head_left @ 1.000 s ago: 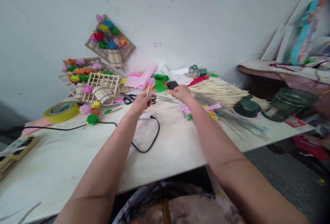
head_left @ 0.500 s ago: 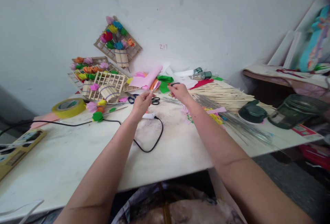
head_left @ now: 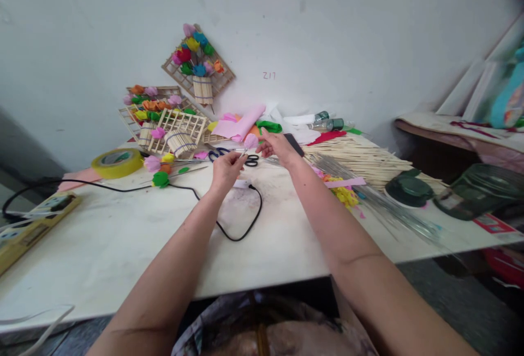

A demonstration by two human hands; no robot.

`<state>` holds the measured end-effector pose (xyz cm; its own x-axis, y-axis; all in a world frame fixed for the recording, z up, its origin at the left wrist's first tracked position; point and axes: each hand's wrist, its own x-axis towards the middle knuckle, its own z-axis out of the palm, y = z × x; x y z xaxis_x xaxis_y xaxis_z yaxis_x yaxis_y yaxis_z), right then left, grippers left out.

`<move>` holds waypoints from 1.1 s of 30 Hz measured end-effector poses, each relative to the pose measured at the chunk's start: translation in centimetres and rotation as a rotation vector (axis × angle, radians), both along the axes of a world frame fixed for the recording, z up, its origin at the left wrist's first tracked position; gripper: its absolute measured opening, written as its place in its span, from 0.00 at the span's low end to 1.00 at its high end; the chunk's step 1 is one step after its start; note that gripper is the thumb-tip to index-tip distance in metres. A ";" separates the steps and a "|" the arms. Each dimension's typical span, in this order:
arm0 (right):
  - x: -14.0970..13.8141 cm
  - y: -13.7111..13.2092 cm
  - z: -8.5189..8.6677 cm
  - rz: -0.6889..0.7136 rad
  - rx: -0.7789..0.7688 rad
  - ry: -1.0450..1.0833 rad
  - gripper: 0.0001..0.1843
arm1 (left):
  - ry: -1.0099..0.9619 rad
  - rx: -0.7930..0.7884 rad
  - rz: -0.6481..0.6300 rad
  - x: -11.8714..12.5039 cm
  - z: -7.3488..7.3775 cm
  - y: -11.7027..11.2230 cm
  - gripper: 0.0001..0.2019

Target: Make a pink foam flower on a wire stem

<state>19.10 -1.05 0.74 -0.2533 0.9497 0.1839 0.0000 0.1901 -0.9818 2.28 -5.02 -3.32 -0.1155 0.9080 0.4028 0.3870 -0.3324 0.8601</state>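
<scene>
Between the thumb and fingers of my left hand (head_left: 229, 171) is the short stem of a pale pink paper flower (head_left: 251, 141), its rounded head upward. My right hand (head_left: 277, 147) is just right of the flower with fingers apart and nothing visible in it; whether a fingertip touches the petals I cannot tell. Dark-handled scissors (head_left: 251, 160) lie behind my left hand. Below it is a white tool (head_left: 242, 183) on a black cord, partly hidden. A dark phone-like slab (head_left: 295, 144) shows behind my right hand.
Finished flower lattices (head_left: 182, 129) lean at the back left, near yellow tape (head_left: 117, 163) and loose paper flowers (head_left: 160, 179). Thin wooden sticks (head_left: 352, 154), wires (head_left: 393, 211) and a green jar (head_left: 477, 192) occupy the right. A power strip (head_left: 36, 225) is at left.
My right hand has gone from a pinch to spread fingers and come closer to my left. The pink flower now appears rounder and fuller. The whole view has shifted slightly.
</scene>
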 end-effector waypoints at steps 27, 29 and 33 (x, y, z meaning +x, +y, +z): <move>-1.0 -0.5 -0.4 0.177 -0.038 0.102 0.09 | 0.178 0.041 0.105 -0.8 -0.2 0.1 0.18; -1.0 -0.2 -0.6 0.184 -0.027 0.115 0.09 | 0.173 0.039 0.102 -0.9 -0.4 0.3 0.18; -1.1 0.0 -0.9 0.196 -0.012 0.142 0.09 | 0.152 0.044 0.091 -0.9 -0.7 0.5 0.19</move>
<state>18.04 -1.03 -0.15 -0.4058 0.8872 0.2196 -0.1735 0.1611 -0.9716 1.35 -4.47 -4.06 -0.1306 0.8776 0.4612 0.5415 -0.3265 0.7747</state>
